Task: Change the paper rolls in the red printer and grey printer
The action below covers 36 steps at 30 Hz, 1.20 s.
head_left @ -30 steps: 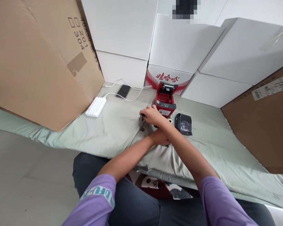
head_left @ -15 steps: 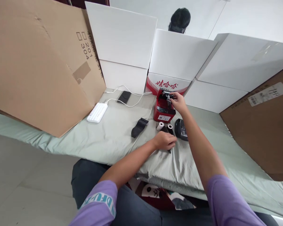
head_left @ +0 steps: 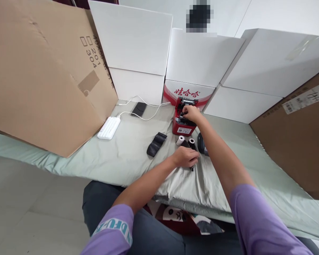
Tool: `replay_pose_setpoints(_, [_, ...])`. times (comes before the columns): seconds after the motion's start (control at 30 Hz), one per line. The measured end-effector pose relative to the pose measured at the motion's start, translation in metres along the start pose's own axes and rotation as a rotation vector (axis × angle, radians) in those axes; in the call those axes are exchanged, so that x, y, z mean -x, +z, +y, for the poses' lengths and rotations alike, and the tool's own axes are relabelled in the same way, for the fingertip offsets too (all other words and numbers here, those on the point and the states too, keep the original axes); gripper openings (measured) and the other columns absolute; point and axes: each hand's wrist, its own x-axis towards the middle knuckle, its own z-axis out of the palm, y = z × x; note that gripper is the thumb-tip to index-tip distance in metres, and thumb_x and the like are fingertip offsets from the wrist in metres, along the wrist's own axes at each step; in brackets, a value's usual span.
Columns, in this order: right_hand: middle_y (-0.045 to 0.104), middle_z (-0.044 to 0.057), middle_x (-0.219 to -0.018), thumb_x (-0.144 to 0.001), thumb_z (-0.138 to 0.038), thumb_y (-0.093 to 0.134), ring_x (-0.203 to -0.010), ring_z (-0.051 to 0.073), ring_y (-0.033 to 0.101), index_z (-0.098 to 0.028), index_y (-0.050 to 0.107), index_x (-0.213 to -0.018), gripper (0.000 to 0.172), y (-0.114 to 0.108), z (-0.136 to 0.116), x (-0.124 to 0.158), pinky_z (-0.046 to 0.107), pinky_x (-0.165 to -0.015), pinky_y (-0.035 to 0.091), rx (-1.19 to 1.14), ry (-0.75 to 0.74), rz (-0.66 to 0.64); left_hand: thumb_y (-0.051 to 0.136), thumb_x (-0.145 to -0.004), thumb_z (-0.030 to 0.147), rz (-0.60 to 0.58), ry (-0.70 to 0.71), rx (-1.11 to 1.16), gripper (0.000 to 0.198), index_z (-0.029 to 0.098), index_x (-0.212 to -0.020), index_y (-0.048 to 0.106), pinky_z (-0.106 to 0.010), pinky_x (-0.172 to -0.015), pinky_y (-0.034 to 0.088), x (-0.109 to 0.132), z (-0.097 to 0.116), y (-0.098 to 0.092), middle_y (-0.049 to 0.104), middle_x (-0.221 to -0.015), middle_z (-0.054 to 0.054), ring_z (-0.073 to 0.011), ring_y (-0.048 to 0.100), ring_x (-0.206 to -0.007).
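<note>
Sheet (head_left: 133, 159), pale green, spans the scene, its near edge rumpled. On its left side a brown carton (head_left: 50, 81) reaches almost to that edge; another carton (head_left: 300, 141) stands at the right. White boxes (head_left: 138, 39) line the far edge, with a red-and-white box (head_left: 187, 92) at the bottom middle. Just before that sits the red printer (head_left: 183, 129), lid up. The left hand (head_left: 185, 157) rests toward the near edge, fingers curled over a dark thing (head_left: 192, 169) mostly hidden — whether it is gripped, I cannot tell. The right hand (head_left: 191, 114) dips into the printer's open top, finger and thumb drawn together; whether they grasp the bright bit (head_left: 181, 115) there is too small to judge. A dark device (head_left: 202, 146) shows partly behind the right arm (head_left: 223, 152). A broad run of sheet parts the white power bank (head_left: 108, 127), by the left carton, from a black strip (head_left: 156, 144) left of the printer. Near the far edge lies a black slab (head_left: 138, 109). Two paper rolls (head_left: 180, 140) sit between printer and left hand — tight quarters. A thin cable (head_left: 146, 119) bends round the slab.
</note>
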Motion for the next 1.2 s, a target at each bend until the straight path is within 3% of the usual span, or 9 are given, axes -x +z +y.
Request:
replay_pose_setpoints(0.13, [0.079,0.004,-0.103,-0.075,-0.017,0.068,-0.104,0.028,0.069,-0.022,0.074,-0.086,0.014,0.002,-0.002,0.001,0.049,-0.102,0.042,-0.076,0.073,-0.12,0.053,-0.088,0.02,0.017,-0.007,0.017,0.014,0.02,-0.085,0.066,-0.027,-0.06,0.046,0.001,-0.001,0.0,0.075,-0.076,-0.001,-0.0153,0.072,-0.073])
replay_pose_setpoints(0.23, [0.079,0.005,-0.092,-0.078,-0.024,0.064,-0.093,0.026,0.071,-0.021,0.078,-0.081,0.014,-0.007,-0.004,0.004,0.041,-0.092,0.049,-0.215,0.041,-0.099,0.053,-0.087,0.021,0.021,-0.01,0.012,0.013,0.02,-0.084,0.066,-0.027,-0.06,0.047,0.001,-0.001,0.001,0.075,-0.077,-0.001,-0.0153,0.072,-0.073])
replay_pose_setpoints(0.33, [0.078,0.007,-0.089,-0.084,-0.029,0.057,-0.086,0.023,0.07,-0.018,0.079,-0.086,0.024,-0.026,-0.005,0.004,0.036,-0.085,0.052,-0.358,-0.077,0.104,0.054,-0.087,0.021,0.003,-0.004,-0.006,0.013,0.02,-0.081,0.066,-0.027,-0.059,0.046,0.001,-0.001,0.001,0.075,-0.074,-0.001,-0.0156,0.072,-0.071])
replay_pose_setpoints(0.4, [0.077,0.011,-0.104,-0.089,-0.032,0.052,-0.1,0.027,0.068,-0.017,0.078,-0.1,0.032,-0.036,-0.004,0.002,0.041,-0.093,0.05,-0.319,-0.117,0.288,0.053,-0.086,0.021,0.014,-0.006,0.005,0.014,0.02,-0.082,0.066,-0.027,-0.06,0.047,0.001,-0.001,0.001,0.075,-0.075,0.0,-0.0154,0.073,-0.072])
replay_pose_setpoints(0.47, [0.071,0.016,-0.126,-0.093,-0.037,0.05,-0.12,0.034,0.059,-0.017,0.072,-0.12,0.04,-0.039,-0.001,-0.001,0.052,-0.104,0.043,-0.209,-0.081,0.364,0.052,-0.086,0.02,0.035,-0.013,0.03,0.015,0.02,-0.085,0.067,-0.027,-0.061,0.047,0.001,-0.001,0.0,0.077,-0.078,0.0,-0.0149,0.073,-0.074])
replay_pose_setpoints(0.53, [0.062,0.018,-0.141,-0.096,-0.042,0.047,-0.133,0.038,0.049,-0.018,0.064,-0.133,0.047,-0.033,0.004,-0.001,0.063,-0.108,0.034,-0.12,-0.029,0.319,0.052,-0.086,0.02,0.043,-0.025,0.039,0.015,0.02,-0.086,0.067,-0.027,-0.061,0.048,0.001,-0.001,-0.001,0.077,-0.079,0.0,-0.0148,0.074,-0.074])
replay_pose_setpoints(0.63, [0.06,0.016,-0.144,-0.1,-0.044,0.04,-0.136,0.038,0.045,-0.022,0.063,-0.133,0.046,-0.021,0.008,0.01,0.066,-0.108,0.029,-0.086,-0.019,0.305,0.052,-0.086,0.02,0.017,-0.033,0.029,0.015,0.02,-0.085,0.067,-0.027,-0.061,0.048,0.001,-0.001,-0.002,0.077,-0.079,0.0,-0.0152,0.073,-0.073])
replay_pose_setpoints(0.9, [0.072,0.011,-0.121,-0.105,-0.041,0.028,-0.119,0.029,0.058,-0.024,0.071,-0.111,0.047,0.005,0.011,0.062,0.049,-0.103,0.03,-0.217,-0.077,0.439,0.053,-0.088,0.021,0.002,-0.028,0.007,0.015,0.019,-0.088,0.068,-0.027,-0.061,0.049,0.0,-0.002,-0.003,0.076,-0.078,-0.001,-0.0159,0.072,-0.072])
replay_pose_setpoints(1.2, [0.07,0.013,-0.133,-0.103,-0.04,0.03,-0.126,0.027,0.058,-0.022,0.065,-0.128,0.046,0.04,0.01,0.087,0.047,-0.109,0.029,-0.347,-0.011,0.481,0.053,-0.086,0.019,0.039,-0.064,0.035,0.017,0.019,-0.088,0.069,-0.027,-0.06,0.05,0.001,-0.002,-0.004,0.076,-0.075,-0.002,-0.0156,0.072,-0.066])
